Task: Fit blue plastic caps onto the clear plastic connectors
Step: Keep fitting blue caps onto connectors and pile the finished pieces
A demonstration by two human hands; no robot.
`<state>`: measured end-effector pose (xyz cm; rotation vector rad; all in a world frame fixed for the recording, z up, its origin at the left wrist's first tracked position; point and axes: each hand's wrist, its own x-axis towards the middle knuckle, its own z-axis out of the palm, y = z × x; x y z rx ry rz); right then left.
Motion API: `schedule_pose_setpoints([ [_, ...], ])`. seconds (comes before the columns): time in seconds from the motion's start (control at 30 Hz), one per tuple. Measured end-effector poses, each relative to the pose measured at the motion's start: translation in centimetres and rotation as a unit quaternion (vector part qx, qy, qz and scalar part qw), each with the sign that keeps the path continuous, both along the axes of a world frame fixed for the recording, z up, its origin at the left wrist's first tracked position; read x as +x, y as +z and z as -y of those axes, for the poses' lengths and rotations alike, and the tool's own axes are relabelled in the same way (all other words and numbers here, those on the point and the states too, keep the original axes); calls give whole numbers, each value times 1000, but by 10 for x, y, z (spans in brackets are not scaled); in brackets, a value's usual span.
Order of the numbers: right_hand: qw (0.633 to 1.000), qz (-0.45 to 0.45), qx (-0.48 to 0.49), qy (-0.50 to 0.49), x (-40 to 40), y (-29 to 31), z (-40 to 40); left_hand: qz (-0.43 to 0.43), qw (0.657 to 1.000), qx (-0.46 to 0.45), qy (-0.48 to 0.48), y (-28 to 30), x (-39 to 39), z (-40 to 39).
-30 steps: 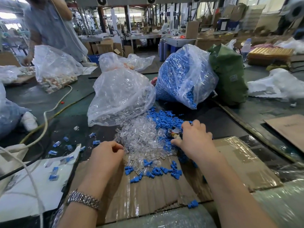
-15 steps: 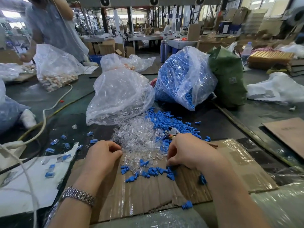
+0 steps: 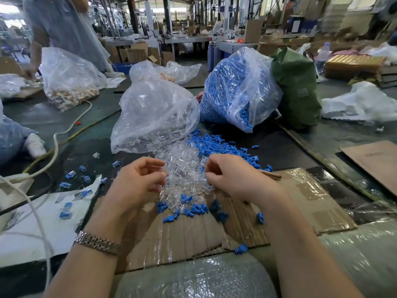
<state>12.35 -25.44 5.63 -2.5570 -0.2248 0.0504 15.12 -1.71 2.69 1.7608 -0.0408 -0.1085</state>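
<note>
A heap of clear plastic connectors [image 3: 184, 168] spills from a clear bag [image 3: 154, 112] onto the table. Loose blue caps [image 3: 217, 145] lie behind it, and more blue caps [image 3: 193, 208] lie on the cardboard sheet [image 3: 189, 239] in front. My left hand [image 3: 137, 181] hovers over the heap's left edge, thumb and forefinger pinching a clear connector. My right hand [image 3: 234, 177] is level with it on the right, fingers curled in on a small cap that is mostly hidden. The two hands face each other a short gap apart.
A bag full of blue caps [image 3: 238, 87] and a green bag [image 3: 296, 89] stand behind the piles. Capped pieces [image 3: 68, 209] lie scattered on a white sheet at the left, beside a white cable [image 3: 55, 143]. Bubble wrap [image 3: 193, 276] covers the near edge. Another person [image 3: 60, 24] works at the far left.
My right hand came up off the blue caps on the cardboard and moved toward the left hand. My left hand lifted and turned its fingers toward the right hand.
</note>
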Motion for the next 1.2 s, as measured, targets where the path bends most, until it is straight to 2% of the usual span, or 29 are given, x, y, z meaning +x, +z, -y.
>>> schedule_pose_setpoints([
  [0.1,981,41,187,17,2,-2,-9,-65,981,-166,-69,1,-2,2],
  [0.2,935,80,344,35,4,-3,-16,-86,966,-221,-107,3,-4,5],
  [0.3,911,80,401,43,5,-4,-18,-97,955,-250,-123,4,-5,8],
  [0.43,913,71,395,75,5,-4,-17,-108,953,-259,-114,4,-6,12],
  [0.6,922,106,367,65,5,-8,-20,-103,953,-256,-122,4,-6,13],
  [0.77,945,138,288,65,7,-13,-19,-96,956,-247,-126,4,-7,14],
  [1.2,959,183,201,80,2,-11,-26,-55,962,-244,-107,5,-10,18],
])
